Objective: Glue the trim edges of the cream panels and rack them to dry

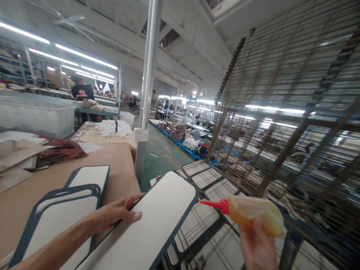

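Note:
My left hand grips the left edge of a long white panel with rounded corners and a dark border, thumb on its face. The panel is tilted, its far end raised. In my right hand is a translucent squeeze bottle of yellowish liquid with a red nozzle. The nozzle tip points left, close by the panel's far right corner; whether it touches cannot be made out. Similar dark-edged panels lie stacked on the brown-topped table, left of my left hand.
A wire mesh rack rises on the right, with more panels lying on mesh below. A metal post with a socket stands ahead. At left are a brown table, a red bundle and a plastic bin. Another person stands farther back.

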The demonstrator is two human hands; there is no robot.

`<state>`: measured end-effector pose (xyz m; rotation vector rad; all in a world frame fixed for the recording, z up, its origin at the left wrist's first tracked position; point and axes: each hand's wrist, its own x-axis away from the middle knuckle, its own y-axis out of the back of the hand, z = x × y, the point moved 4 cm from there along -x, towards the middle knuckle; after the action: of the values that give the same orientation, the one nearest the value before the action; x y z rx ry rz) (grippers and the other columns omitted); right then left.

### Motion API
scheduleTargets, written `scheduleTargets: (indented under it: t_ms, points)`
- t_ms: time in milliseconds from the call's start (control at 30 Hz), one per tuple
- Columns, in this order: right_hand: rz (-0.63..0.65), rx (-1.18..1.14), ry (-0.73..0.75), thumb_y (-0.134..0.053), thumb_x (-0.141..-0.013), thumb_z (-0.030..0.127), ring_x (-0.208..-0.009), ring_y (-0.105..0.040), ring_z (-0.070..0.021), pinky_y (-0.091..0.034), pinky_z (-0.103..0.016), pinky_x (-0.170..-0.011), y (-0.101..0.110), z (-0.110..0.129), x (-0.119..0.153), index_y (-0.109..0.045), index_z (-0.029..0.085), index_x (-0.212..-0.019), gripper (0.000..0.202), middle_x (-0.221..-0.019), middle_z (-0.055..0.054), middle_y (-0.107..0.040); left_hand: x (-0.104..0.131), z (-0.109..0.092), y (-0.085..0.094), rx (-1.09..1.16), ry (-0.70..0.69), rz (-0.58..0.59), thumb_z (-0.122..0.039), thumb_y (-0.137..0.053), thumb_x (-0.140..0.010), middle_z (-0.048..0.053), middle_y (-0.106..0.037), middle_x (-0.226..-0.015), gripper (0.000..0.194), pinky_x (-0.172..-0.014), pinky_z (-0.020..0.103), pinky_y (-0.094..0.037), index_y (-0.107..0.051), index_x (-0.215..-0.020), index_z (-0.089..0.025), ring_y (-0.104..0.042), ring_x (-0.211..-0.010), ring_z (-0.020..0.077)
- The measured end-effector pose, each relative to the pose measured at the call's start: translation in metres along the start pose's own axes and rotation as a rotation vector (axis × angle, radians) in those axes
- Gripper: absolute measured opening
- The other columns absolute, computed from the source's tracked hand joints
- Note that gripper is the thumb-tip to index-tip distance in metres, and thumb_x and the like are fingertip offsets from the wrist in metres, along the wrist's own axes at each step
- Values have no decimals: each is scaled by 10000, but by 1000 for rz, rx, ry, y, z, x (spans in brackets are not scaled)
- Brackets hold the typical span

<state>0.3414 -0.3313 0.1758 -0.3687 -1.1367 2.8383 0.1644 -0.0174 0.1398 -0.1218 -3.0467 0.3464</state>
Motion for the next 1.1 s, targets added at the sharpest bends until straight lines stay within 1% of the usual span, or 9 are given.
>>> scheduleTargets:
  t_ms: [67,167,300,400,500,633,800,933,1100]
  points:
    - [-8,2,13,-849,-458,344,-1237,-396,-292,-183,-532,-1091,-3,0,1,-622,282,-1062,648,-1201,8,-580,2,2,1,-4,-3,-22,-228,-680,-720,62,-612,-1210,622,-909,376,-470,-479,-1309,-226,-609,-1006,256]
    - [20,16,49,-840,-482,325,-1193,-448,-279,-257,-512,-1068,-7,0,-1,-631,270,-1047,605,-1172,-1,-601,4,6,4,-5,1,-46,-232,-694,-706,54,-614,-1210,653,-946,362,-448,-468,-1318,-227,-580,-1068,255]
    - [69,27,75,-805,-559,259,-1068,-547,-203,-447,-377,-942,-6,-4,-3,-629,286,-1054,527,-1116,34,-626,6,8,6,35,-13,-64,-231,-709,-687,51,-608,-1221,685,-953,369,-446,-459,-1325,-233,-556,-1112,269]
    - [95,25,79,-792,-589,247,-1003,-576,-169,-511,-281,-826,-5,-5,-3,-630,273,-1053,492,-1096,41,-634,8,10,7,59,-7,-74,-240,-721,-673,49,-589,-1249,680,-924,366,-469,-479,-1308,-248,-568,-1094,275]
    - [87,30,59,-795,-587,246,-981,-587,-164,-507,-261,-814,-3,-7,-2,-639,260,-1036,475,-1055,36,-653,10,13,8,70,-20,-82,-242,-720,-679,43,-565,-1283,682,-930,363,-465,-470,-1314,-263,-563,-1103,272]
    - [86,31,48,-813,-558,253,-963,-592,-165,-480,-278,-851,-4,-7,3,-640,273,-1031,504,-968,48,-675,11,18,10,95,-45,-75,-244,-705,-696,52,-541,-1312,704,-944,377,-454,-429,-1343,-257,-546,-1126,276]
    - [88,41,36,-823,-541,284,-998,-575,-187,-465,-326,-891,-5,-6,11,-641,279,-1017,510,-1003,50,-665,13,19,8,106,-41,-102,-241,-705,-700,64,-549,-1301,744,-939,359,-460,-382,-1371,-242,-556,-1119,261]
    - [86,40,16,-821,-540,277,-963,-583,-164,-480,-268,-840,-3,-8,16,-647,276,-994,487,-954,60,-674,13,17,4,130,-31,-121,-229,-714,-688,73,-597,-1238,764,-902,340,-486,-376,-1373,-231,-579,-1087,255]
    - [144,87,37,-780,-594,288,-922,-601,-172,-502,-274,-778,-2,-11,23,-633,274,-1023,454,-953,41,-679,10,13,-2,160,-43,-82,-218,-708,-697,82,-614,-1212,744,-858,338,-509,-385,-1368,-235,-611,-1031,254]
